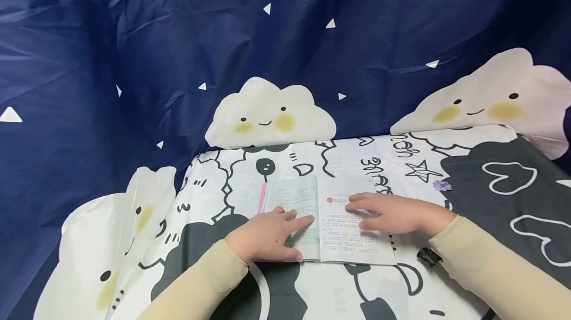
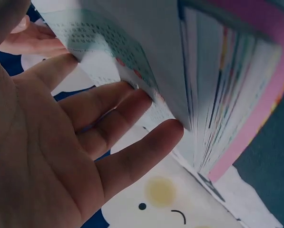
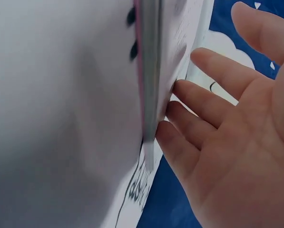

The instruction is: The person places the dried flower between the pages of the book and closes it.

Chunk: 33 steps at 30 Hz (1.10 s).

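Note:
An open book (image 1: 352, 243) with printed text lies on the patterned cloth, its pink cover edge (image 1: 261, 197) showing at the left. My left hand (image 1: 273, 235) rests on the left page, fingers spread toward the middle fold. In the left wrist view, the fingertips (image 2: 170, 130) touch the page beside the thick stack of page edges (image 2: 227, 90). Over on the right page lies my right hand (image 1: 388, 212), its fingers extended across the text. From the right wrist view, those fingertips (image 3: 168, 130) meet the page near the book's outer edge (image 3: 151, 71).
Black-and-white cartoon cloth (image 1: 321, 290) covers the surface under the book. A small purple flower-shaped piece (image 1: 442, 186) lies to the right, and a black clip-like object (image 1: 429, 257) is by the right wrist. Cloud-shaped panels (image 1: 269, 114) stand along the back against a dark blue curtain (image 1: 285, 37).

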Tool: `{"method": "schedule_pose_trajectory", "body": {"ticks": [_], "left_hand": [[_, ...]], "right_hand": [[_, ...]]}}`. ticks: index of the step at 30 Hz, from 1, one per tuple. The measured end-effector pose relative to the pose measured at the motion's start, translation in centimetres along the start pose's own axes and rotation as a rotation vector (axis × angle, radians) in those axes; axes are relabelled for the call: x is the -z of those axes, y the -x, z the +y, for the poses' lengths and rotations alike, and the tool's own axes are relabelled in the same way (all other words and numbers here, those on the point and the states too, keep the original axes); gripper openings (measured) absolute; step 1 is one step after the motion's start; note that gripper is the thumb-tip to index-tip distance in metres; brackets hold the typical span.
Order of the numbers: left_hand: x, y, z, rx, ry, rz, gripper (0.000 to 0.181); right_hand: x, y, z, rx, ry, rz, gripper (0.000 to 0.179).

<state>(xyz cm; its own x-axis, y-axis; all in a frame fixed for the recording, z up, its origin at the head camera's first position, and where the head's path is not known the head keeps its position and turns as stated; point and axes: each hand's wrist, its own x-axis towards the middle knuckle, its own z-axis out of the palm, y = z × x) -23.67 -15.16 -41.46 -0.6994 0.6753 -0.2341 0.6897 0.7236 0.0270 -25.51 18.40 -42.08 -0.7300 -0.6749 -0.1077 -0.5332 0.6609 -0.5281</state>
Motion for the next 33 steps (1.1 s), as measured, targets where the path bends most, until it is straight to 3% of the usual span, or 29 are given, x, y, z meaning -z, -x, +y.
{"method": "schedule_pose_trajectory", "body": {"ticks": [8, 11, 17, 23, 33], "left_hand": [[-1.0, -0.1, -0.3, -0.046, -0.083, 0.111, 0.086], [-1.3, -0.1, -0.3, -0.050, -0.120, 0.126, 0.087], [-1.6, 0.0, -0.1, -0.046, -0.160, 0.126, 0.089], [-1.6, 0.0, 0.1, -0.031, -0.117, 0.105, 0.089], [-1.6, 0.0, 0.0, -0.013, -0.037, 0.057, 0.087]], "right_hand": [[0.5, 1.0, 1.8, 0.011, 0.060, 0.052, 0.052], [0.8, 1.4, 2.2, 0.009, 0.082, 0.073, 0.051], [0.9, 2.0, 3.2, -0.022, 0.122, 0.124, 0.046], [2.4, 3.0, 4.7, -0.007, 0.096, 0.233, 0.043], [5.1, 6.4, 9.8, -0.162, 0.096, 0.307, 0.044]]}}
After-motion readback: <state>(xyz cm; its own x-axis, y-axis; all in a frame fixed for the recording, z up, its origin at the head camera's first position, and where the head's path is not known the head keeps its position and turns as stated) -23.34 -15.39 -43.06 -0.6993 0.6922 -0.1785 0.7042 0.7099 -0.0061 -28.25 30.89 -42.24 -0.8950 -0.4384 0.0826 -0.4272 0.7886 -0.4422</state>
